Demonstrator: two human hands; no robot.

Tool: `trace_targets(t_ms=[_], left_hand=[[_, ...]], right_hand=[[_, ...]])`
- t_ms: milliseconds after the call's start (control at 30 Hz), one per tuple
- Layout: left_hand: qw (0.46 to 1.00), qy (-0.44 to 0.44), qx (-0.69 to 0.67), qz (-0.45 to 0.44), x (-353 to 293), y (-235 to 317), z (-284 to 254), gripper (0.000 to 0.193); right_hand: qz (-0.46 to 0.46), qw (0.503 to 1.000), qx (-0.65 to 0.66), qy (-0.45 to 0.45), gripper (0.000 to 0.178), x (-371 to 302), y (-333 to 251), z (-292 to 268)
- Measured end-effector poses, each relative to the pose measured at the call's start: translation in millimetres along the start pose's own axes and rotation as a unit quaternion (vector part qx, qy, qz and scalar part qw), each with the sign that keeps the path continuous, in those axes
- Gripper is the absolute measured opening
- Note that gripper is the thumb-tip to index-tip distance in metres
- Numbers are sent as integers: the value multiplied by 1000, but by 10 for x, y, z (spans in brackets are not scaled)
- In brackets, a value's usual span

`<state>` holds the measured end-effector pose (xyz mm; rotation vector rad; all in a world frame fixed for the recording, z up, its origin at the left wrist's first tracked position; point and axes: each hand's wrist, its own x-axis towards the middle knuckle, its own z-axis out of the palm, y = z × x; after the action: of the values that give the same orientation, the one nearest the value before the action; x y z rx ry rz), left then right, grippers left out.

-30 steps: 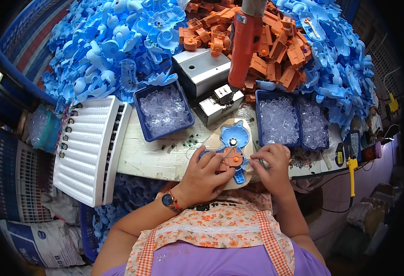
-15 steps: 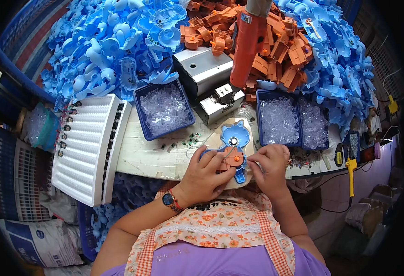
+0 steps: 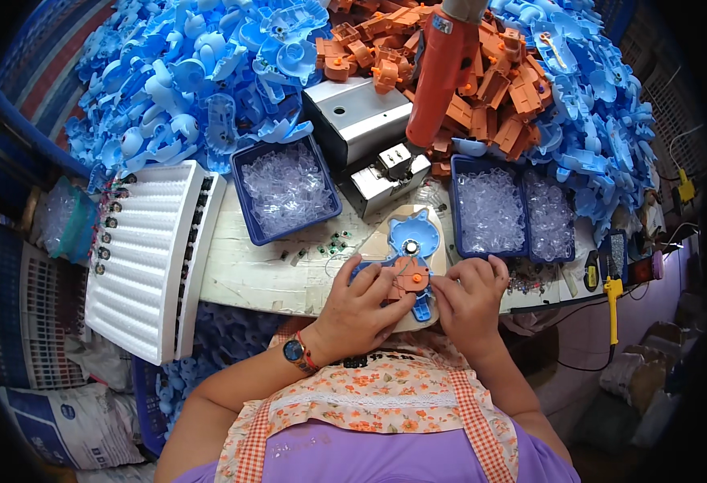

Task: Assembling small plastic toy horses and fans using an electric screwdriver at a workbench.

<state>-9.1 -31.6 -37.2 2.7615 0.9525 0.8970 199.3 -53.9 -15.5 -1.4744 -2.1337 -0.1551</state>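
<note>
On a beige holder board [image 3: 381, 244] lies a blue animal-shaped plastic shell half [image 3: 415, 231], its hollow side up. An orange plastic box [image 3: 409, 272] with a small orange knob sits in the shell's lower part. Bent over the box from the left is my left hand [image 3: 355, 312], its fingers holding it down. My right hand [image 3: 473, 304] is at the shell's right edge, thumb and forefinger pinched together close to the box. Whatever that pinch holds is too small to make out. A thin wire runs near the box, partly hidden by my left fingers.
A red electric screwdriver [image 3: 444, 76] hangs beyond the shell, above a metal screw feeder [image 3: 382, 181]. Blue trays [image 3: 245, 211] of clear parts flank it. Heaps of blue shells [image 3: 184, 88] and orange boxes [image 3: 494, 84] rise behind. White foam trays [image 3: 140, 258] stand left; a yellow-handled soldering iron [image 3: 614, 310] right.
My right fingertips have moved slightly left, closer to the orange box. The left hand keeps its hold. The hanging screwdriver has swung a little to the right and up.
</note>
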Motion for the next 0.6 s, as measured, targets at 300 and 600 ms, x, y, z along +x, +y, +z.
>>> trace_targets(t_ms=[300, 600], left_hand=[[1000, 2, -5, 0, -11, -19, 8, 35], [1000, -10, 6, -3, -7, -20, 27, 37]], right_hand=[[9, 996, 66, -56, 40, -216, 24, -36], [-78, 993, -51, -73, 39, -262, -14, 7]])
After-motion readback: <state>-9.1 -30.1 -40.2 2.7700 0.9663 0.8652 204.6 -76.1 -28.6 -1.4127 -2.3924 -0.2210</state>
